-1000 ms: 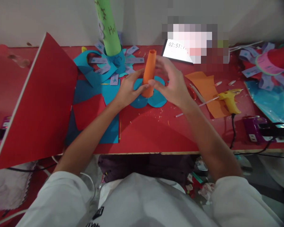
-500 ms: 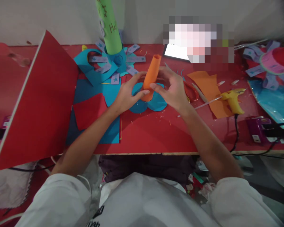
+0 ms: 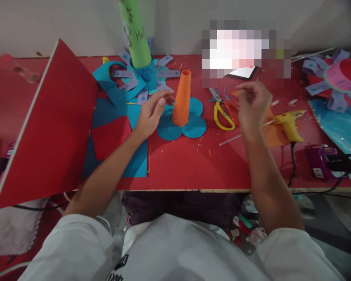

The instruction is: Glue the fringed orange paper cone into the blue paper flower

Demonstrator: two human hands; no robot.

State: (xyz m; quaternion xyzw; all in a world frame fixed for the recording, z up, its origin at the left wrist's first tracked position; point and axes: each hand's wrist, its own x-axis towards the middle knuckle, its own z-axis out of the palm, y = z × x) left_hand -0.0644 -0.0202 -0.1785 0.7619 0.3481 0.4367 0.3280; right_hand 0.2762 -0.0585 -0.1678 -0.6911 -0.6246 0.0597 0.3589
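Observation:
An orange paper cone point(image 3: 181, 99) stands upright, wide end down, on a blue flower-shaped paper point(image 3: 194, 127) with rounded petals. My left hand point(image 3: 152, 112) is at the cone's left side, over the blue petals, with thumb and fingers apart; whether a fingertip touches the cone I cannot tell. My right hand point(image 3: 255, 104) is raised over the orange paper point(image 3: 276, 134), right of the scissors. Its fingers are loosely bent and nothing shows in them. Yellow-handled scissors point(image 3: 224, 121) and a red-orange handle point(image 3: 232, 111) lie between the cone and this hand.
A yellow glue gun point(image 3: 289, 123) with a black cable lies right of my right hand. A green paper tube point(image 3: 139, 43) rises from a blue base behind. Red board point(image 3: 52, 128) leans at left. Red paper point(image 3: 111, 136) lies on blue sheets. A purple device point(image 3: 321, 162) sits at right.
Both hands have let go of the orange cone. My right hand has moved right, uncovering the scissors. My left hand has drawn slightly left, and the cone now stands more upright.

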